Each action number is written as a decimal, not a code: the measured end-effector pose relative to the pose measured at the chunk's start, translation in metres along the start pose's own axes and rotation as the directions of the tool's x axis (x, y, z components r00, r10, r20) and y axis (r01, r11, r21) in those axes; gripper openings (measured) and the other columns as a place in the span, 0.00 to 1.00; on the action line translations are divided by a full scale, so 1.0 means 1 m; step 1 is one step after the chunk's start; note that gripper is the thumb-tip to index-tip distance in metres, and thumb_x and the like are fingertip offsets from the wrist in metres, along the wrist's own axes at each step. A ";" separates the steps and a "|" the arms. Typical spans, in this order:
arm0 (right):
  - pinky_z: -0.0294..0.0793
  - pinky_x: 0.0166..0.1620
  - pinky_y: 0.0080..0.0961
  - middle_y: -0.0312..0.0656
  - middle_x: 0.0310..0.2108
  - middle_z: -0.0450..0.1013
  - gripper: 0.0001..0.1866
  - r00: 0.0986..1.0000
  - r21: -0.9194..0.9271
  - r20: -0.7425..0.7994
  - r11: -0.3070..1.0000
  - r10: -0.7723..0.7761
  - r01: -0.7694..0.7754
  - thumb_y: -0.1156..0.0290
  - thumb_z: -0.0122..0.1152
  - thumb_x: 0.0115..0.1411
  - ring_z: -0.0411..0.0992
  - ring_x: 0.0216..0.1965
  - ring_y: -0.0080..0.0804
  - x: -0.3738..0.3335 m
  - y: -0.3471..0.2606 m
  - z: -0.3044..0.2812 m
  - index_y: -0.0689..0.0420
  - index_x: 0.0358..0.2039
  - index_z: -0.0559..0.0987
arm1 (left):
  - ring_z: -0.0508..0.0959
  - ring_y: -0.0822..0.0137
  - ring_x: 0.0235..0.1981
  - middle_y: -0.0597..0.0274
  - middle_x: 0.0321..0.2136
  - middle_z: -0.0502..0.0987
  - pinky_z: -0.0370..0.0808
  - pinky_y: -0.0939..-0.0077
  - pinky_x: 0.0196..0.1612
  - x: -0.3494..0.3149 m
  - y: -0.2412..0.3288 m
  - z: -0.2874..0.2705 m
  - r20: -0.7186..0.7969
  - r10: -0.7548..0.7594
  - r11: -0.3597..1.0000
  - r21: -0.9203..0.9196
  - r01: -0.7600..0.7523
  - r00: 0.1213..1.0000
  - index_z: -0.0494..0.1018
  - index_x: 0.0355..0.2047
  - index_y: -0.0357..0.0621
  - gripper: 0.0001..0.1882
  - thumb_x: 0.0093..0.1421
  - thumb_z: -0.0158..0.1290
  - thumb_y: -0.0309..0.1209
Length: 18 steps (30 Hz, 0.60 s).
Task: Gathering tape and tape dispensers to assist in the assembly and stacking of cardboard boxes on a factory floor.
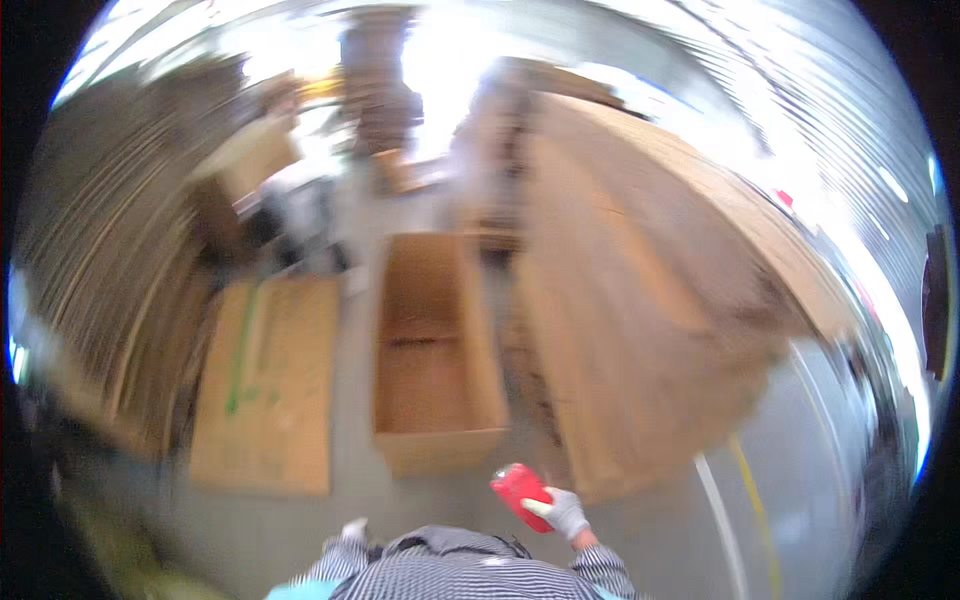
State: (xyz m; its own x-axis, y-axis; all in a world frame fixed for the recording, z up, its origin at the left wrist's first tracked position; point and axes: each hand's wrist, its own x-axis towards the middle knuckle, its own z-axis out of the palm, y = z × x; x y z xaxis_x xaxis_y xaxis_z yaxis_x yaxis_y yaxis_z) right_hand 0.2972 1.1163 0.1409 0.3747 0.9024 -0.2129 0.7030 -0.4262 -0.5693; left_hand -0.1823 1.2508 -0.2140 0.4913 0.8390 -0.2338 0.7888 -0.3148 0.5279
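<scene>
My right hand (566,513), in a pale glove, is closed around a red hand-held tool (521,496) with a rounded body and a paler end. Blur hides what kind of tool it is. My left hand (355,528), also gloved, hangs low beside my body, and its fingers are too smeared to read. Ahead of me an open-topped, long cardboard box (440,452) stands on the floor, its inside bare apart from a dark slit or seam. The red tool is apart from the box, nearer to me and to its right.
A flat cardboard sheet (265,400) with green marks lies left of the box. Tall stacks of flattened cardboard (120,260) line the left side. A large cardboard stack (640,320) rises on the right. Farther back, a person (305,205) is beside a carton (245,160).
</scene>
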 end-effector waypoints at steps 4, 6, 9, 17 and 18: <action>0.73 0.43 0.38 0.51 0.35 0.78 0.34 0.977 0.083 -0.023 0.975 0.211 -0.208 0.34 0.58 0.48 0.77 0.39 0.48 -0.013 0.060 -0.012 0.53 0.38 0.82 | 0.80 0.51 0.29 0.50 0.26 0.79 0.77 0.60 0.32 0.101 0.052 0.000 0.451 -0.043 0.993 0.115 -0.010 0.892 0.76 0.32 0.45 0.20 0.44 0.62 0.45; 0.73 0.44 0.39 0.51 0.35 0.78 0.36 0.949 0.194 -0.040 0.934 0.313 -0.300 0.31 0.56 0.48 0.76 0.39 0.49 -0.045 0.087 -0.024 0.55 0.38 0.81 | 0.80 0.52 0.30 0.50 0.27 0.78 0.77 0.60 0.33 0.143 0.147 -0.008 0.524 -0.043 0.998 -0.020 0.062 0.850 0.76 0.32 0.45 0.20 0.45 0.62 0.45; 0.75 0.42 0.34 0.47 0.35 0.79 0.31 0.833 0.610 -0.126 0.705 0.538 -0.363 0.48 0.72 0.44 0.78 0.37 0.36 -0.116 0.088 -0.033 0.57 0.42 0.80 | 0.79 0.52 0.30 0.49 0.28 0.78 0.77 0.61 0.33 0.190 0.271 0.003 0.641 0.163 0.986 -0.085 -0.141 0.750 0.76 0.33 0.44 0.19 0.45 0.62 0.44; 0.73 0.49 0.34 0.48 0.43 0.78 0.36 0.306 0.910 -0.244 0.327 0.920 -0.256 0.56 0.75 0.41 0.75 0.46 0.39 -0.239 0.024 0.056 0.60 0.49 0.76 | 0.79 0.53 0.33 0.49 0.30 0.78 0.76 0.62 0.35 0.199 0.437 0.067 0.839 0.402 0.840 -0.180 -0.511 0.366 0.75 0.34 0.43 0.19 0.47 0.60 0.43; 0.73 0.49 0.33 0.48 0.43 0.78 0.36 0.218 0.914 -0.203 0.265 0.955 -0.307 0.56 0.76 0.41 0.75 0.46 0.37 -0.255 0.019 0.076 0.61 0.49 0.76 | 0.79 0.53 0.33 0.49 0.31 0.78 0.76 0.62 0.36 0.190 0.443 0.071 0.852 0.410 0.824 -0.194 -0.533 0.325 0.75 0.34 0.43 0.19 0.48 0.60 0.43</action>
State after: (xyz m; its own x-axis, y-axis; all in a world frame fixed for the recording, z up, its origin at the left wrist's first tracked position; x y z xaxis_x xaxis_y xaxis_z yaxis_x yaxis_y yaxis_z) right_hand 0.1694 0.8831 0.1236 0.8756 -0.2232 -0.4283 -0.4814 -0.3313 -0.8114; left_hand 0.2867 1.2389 -0.0822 0.7978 -0.2351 -0.5552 0.3165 -0.6204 0.7176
